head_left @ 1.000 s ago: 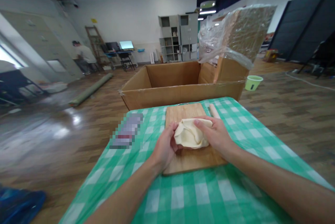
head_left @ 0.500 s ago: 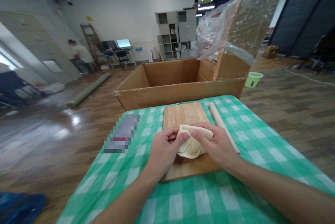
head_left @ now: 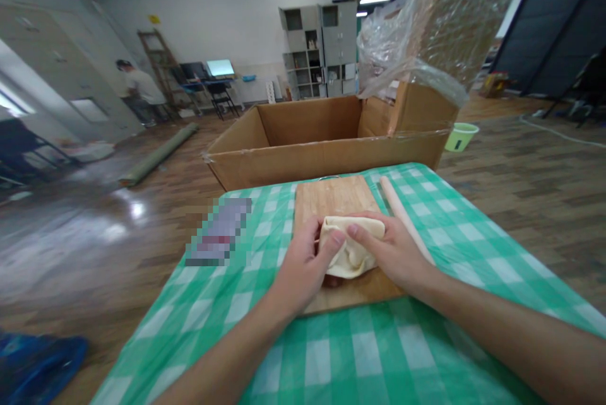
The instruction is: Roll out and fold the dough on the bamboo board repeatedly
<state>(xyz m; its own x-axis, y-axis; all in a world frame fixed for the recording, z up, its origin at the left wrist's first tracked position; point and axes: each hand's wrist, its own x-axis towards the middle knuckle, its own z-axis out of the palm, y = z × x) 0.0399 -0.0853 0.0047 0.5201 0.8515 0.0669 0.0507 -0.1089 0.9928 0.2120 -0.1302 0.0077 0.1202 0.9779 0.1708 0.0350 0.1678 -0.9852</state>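
Note:
A pale, folded piece of dough [head_left: 350, 257] is held between both hands above the wooden cutting board [head_left: 331, 193]. My left hand [head_left: 305, 263] grips its left side, thumb pressed on the front and fingers behind and beneath. On the right side, my right hand [head_left: 398, 250] pinches the upper edge, its thumb on the dough's face and fingers mostly hidden behind. To the right of the board lies a light wooden rolling pin [head_left: 402, 212].
A green-and-white checked cloth [head_left: 326, 361] covers the table. A blurred-out flat item [head_left: 220, 231] lies at its left. Beyond the far edge stands a large open cardboard box [head_left: 322, 162], with a light green bucket [head_left: 461, 137] to its right. A person [head_left: 142, 89] is far back left.
The dough's front has been folded and pressed in more, and my left fingers now show beneath it. The whole view has tilted slightly downward.

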